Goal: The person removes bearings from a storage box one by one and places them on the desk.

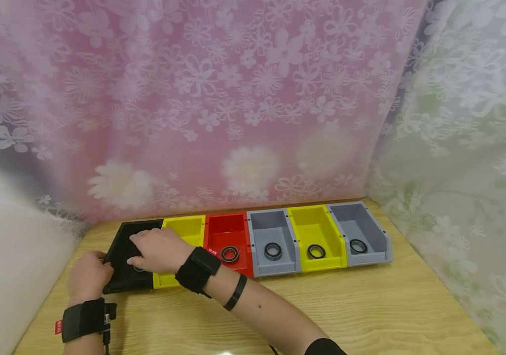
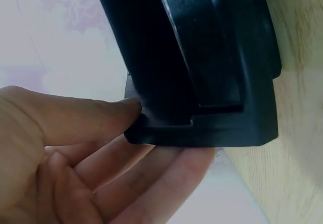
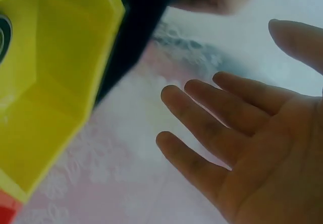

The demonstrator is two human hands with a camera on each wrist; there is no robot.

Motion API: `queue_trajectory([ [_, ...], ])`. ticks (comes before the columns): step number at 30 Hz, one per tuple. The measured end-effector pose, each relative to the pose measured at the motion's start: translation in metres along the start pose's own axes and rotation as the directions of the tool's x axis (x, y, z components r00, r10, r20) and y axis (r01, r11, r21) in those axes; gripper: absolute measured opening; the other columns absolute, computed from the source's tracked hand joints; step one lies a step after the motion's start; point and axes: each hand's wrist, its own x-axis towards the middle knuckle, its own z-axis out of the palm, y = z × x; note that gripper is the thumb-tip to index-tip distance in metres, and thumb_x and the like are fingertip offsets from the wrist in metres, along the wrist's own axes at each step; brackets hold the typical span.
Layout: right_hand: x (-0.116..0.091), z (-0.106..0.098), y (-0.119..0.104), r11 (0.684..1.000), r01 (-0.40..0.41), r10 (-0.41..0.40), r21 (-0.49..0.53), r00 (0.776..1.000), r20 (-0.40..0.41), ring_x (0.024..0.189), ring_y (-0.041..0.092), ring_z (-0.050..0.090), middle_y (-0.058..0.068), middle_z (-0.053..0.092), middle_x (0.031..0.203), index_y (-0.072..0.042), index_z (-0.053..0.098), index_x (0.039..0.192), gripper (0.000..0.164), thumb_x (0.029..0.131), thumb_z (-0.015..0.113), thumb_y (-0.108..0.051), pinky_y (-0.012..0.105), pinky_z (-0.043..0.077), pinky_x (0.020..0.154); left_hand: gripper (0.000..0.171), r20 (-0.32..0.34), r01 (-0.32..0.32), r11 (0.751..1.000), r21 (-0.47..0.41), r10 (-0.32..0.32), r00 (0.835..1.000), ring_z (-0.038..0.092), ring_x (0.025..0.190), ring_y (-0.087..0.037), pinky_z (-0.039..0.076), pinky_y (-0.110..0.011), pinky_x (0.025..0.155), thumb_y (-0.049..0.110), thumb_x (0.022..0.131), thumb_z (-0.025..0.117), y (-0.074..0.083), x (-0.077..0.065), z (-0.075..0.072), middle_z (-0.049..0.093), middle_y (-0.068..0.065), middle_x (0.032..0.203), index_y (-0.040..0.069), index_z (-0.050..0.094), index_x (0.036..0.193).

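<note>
My left hand [image 1: 88, 277] pinches the side wall of the black bin [image 2: 202, 128] at the left end of the row. In the left wrist view its thumb lies on the wall's inner side and the fingers stretch along the outside. Over the black bin, my right hand [image 1: 164, 249] hovers with nothing in it, its fingers spread and fairly straight in the right wrist view. A bearing inside the black bin is mostly covered by that hand. Beside it stands a yellow bin [image 3: 70, 42] with a bearing [image 3: 4, 35] inside.
Rightward along the row come a red bin [image 1: 226, 224], a grey bin [image 1: 271, 227], another yellow bin [image 1: 312, 224] and another grey bin [image 1: 350, 224], each with one black-rimmed bearing. Flowered curtains [image 1: 253, 108] hang behind the wooden table [image 1: 368, 310].
</note>
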Motion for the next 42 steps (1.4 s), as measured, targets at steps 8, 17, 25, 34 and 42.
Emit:
queue_trajectory([
  [8, 0.028, 0.033, -0.008, 0.998, -0.046, 0.043, 0.031, 0.994, 0.105, 0.108, 0.002, 0.064, -0.012, 0.066, 0.126, -0.023, 0.060, 0.140, 0.046, 0.102, 0.059, -0.051, 0.016, 0.049, 0.088, 0.032, -0.021, 0.005, 1.000, 0.008, -0.005, 1.000, 0.064, 0.077, -0.046, 0.052, -0.051, 0.058, 0.004, 0.091, 0.061, -0.003, 0.003, 0.003, 0.065, -0.038, 0.101, -0.017, 0.063, 0.116],
  [17, 0.043, 0.055, -0.018, 0.997, -0.073, 0.072, 0.009, 0.991, 0.116, 0.098, 0.001, 0.064, -0.013, 0.068, 0.111, -0.025, 0.068, 0.124, 0.032, 0.103, 0.059, -0.048, 0.016, 0.048, 0.089, 0.034, -0.001, 0.046, 0.999, 0.026, -0.046, 0.999, 0.063, 0.075, -0.045, 0.049, -0.049, 0.055, 0.007, 0.093, 0.060, -0.003, -0.001, 0.003, 0.064, -0.037, 0.101, -0.013, 0.063, 0.121],
  [25, 0.053, 0.067, -0.027, 0.996, -0.054, 0.064, -0.077, 0.990, 0.128, 0.098, 0.000, 0.060, -0.015, 0.065, 0.110, -0.030, 0.068, 0.118, 0.026, 0.103, 0.059, -0.048, 0.016, 0.047, 0.083, 0.034, 0.002, 0.051, 0.998, 0.027, -0.051, 0.999, 0.062, 0.073, -0.043, 0.050, -0.049, 0.055, 0.006, 0.094, 0.059, -0.001, 0.001, 0.001, 0.064, -0.037, 0.101, -0.014, 0.062, 0.122],
  [34, 0.072, 0.095, -0.030, 0.976, -0.074, 0.098, -0.204, 0.989, 0.110, 0.089, 0.000, 0.058, -0.017, 0.066, 0.099, -0.037, 0.071, 0.110, 0.017, 0.104, 0.058, -0.046, 0.021, 0.035, 0.077, 0.035, 0.012, 0.038, 0.999, 0.014, -0.038, 0.999, 0.062, 0.070, -0.041, 0.048, -0.045, 0.052, 0.006, 0.094, 0.059, -0.002, -0.001, 0.002, 0.064, -0.037, 0.101, -0.014, 0.062, 0.123],
  [42, 0.086, 0.103, -0.039, 0.958, -0.135, 0.180, -0.253, 0.970, 0.163, 0.095, 0.000, 0.060, -0.020, 0.068, 0.108, -0.038, 0.059, 0.135, 0.032, 0.103, 0.056, -0.046, 0.022, 0.034, 0.078, 0.036, 0.029, 0.052, 0.999, 0.006, -0.052, 0.998, 0.062, 0.071, -0.041, 0.049, -0.044, 0.053, 0.006, 0.096, 0.057, -0.004, -0.001, 0.000, 0.063, -0.038, 0.108, -0.014, 0.060, 0.125],
])
